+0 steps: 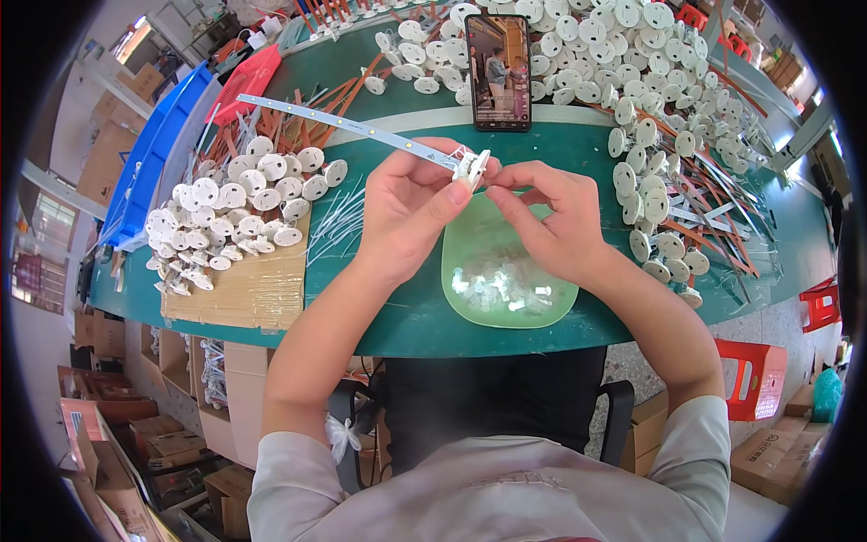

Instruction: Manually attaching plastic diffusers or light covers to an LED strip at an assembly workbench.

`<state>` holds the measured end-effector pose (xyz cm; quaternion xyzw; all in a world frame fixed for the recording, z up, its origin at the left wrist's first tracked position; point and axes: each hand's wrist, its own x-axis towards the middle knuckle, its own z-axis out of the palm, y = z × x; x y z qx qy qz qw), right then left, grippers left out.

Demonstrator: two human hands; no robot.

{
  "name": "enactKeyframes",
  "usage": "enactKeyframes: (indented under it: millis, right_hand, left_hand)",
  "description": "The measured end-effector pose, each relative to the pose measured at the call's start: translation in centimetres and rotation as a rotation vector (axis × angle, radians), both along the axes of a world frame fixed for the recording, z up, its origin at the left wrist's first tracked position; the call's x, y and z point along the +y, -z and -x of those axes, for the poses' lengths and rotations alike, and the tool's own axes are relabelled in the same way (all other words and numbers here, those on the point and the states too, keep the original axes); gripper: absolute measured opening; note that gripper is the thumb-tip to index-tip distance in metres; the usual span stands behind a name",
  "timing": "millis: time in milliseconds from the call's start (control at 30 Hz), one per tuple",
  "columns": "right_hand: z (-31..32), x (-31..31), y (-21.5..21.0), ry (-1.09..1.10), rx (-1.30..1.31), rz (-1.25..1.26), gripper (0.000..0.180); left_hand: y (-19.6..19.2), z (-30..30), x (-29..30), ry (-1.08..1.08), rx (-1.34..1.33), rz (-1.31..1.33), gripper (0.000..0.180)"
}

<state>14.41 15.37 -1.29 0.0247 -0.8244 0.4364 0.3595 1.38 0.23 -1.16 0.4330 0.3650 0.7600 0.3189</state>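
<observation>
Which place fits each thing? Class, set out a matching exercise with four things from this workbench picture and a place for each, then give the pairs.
Things:
1. phone
2. green dish
3. blue crate
4. cardboard sheet

Places:
A. far left edge of the bench
B. under the left pile of white discs
C. propped upright beyond the hands
D. below the hands, holding small clear parts

Pairs: 1-C, 2-D, 3-A, 4-B

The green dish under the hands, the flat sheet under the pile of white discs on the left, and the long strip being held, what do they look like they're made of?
The green dish looks like plastic: pale, slightly see-through, smooth rim. The flat sheet looks like brown cardboard, matte with ridged lines. The long strip in the left hand is thin, stiff and white with small yellow spots; probably a coated light strip board, though its core cannot be told.
</observation>
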Motion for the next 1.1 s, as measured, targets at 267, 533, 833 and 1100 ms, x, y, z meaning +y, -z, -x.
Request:
enactKeyframes:
  millis: [267,533,833,1100]
  right_hand:
    - [-0.1,0.1,0.3,-0.035,0.005,0.013,0.013]
    - [-0.2,0.2,0.5,-0.03,0.008,0.064,0.012]
    - [-0.1,0.1,0.3,0.041,0.071,-0.031,0.01]
    - [-0.6,0.4,-0.6,0.134,0.138,-0.092,0.008]
  left_hand:
    - [0.0,-0.1,-0.1,0.01,0.004,-0.006,0.04]
    - [0.0,-0.1,-0.1,0.007,-0.001,-0.014,0.04]
    - [0.1,-0.4,0.1,-0.023,0.032,0.001,0.042]
    - [-0.7,-1.2,0.2,-0.148,0.039,0.041,0.039]
